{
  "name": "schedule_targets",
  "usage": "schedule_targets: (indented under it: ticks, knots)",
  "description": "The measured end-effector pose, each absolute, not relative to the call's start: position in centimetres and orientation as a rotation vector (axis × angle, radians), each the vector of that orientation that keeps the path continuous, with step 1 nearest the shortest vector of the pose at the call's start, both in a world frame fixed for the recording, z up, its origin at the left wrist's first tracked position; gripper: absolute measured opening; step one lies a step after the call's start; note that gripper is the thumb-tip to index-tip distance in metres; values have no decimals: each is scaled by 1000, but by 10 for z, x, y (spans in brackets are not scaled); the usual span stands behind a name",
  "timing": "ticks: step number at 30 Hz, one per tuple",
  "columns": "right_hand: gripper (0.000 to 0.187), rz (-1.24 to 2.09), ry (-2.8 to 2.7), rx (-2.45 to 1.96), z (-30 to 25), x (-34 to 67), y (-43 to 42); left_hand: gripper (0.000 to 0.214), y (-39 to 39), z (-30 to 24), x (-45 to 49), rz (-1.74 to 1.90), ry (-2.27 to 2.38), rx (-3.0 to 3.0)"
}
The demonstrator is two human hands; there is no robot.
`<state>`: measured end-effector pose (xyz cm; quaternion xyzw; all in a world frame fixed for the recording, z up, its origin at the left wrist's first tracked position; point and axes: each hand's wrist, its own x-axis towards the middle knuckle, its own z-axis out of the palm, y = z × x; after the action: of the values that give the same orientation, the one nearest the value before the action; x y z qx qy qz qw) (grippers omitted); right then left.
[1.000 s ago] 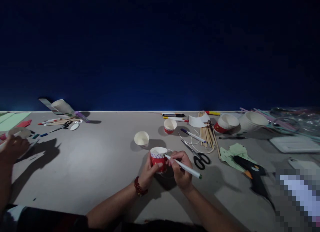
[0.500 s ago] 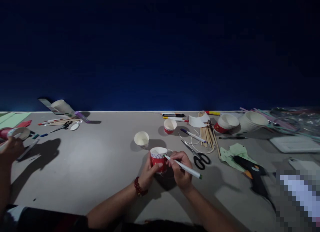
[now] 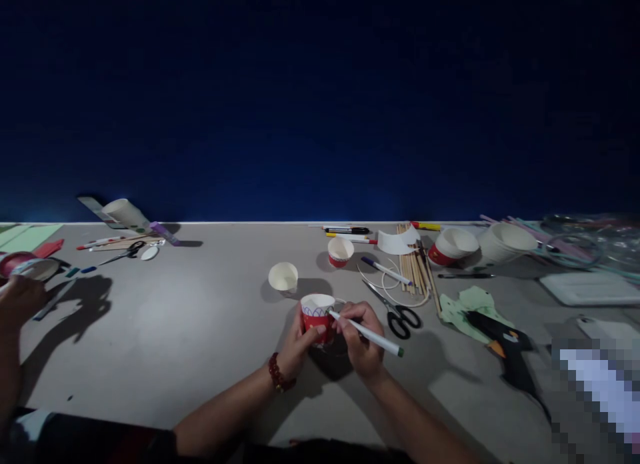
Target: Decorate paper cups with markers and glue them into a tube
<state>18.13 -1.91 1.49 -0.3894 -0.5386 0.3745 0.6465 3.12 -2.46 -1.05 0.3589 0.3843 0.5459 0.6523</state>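
My left hand (image 3: 300, 346), with a red bead bracelet at the wrist, is wrapped round a small red paper cup (image 3: 317, 315) that has a white scalloped band drawn near its rim. My right hand (image 3: 361, 337) pinches a white marker with a green end (image 3: 370, 335), whose tip touches the cup's right side. The cup stands on the grey table (image 3: 190, 331), near its middle.
A white cup (image 3: 283, 277) and a red cup (image 3: 341, 251) stand behind. Scissors (image 3: 397, 312), wooden sticks (image 3: 414, 267), pens, cup stacks (image 3: 505, 241) and a glue gun (image 3: 507, 347) lie right. Another person's hand (image 3: 17, 301) holds a red cup (image 3: 27, 265) at far left.
My hands and the cup have hardly moved. At far left the other person's hand has lifted and tilted its red cup, showing more of its red side.
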Motion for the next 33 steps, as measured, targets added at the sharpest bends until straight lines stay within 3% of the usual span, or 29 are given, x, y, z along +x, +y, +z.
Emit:
schedule_targets:
  ticks: [33]
  knots:
    - [9, 859, -1175, -886, 22, 178, -18, 61, -25, -10, 31, 1246, 872, 858]
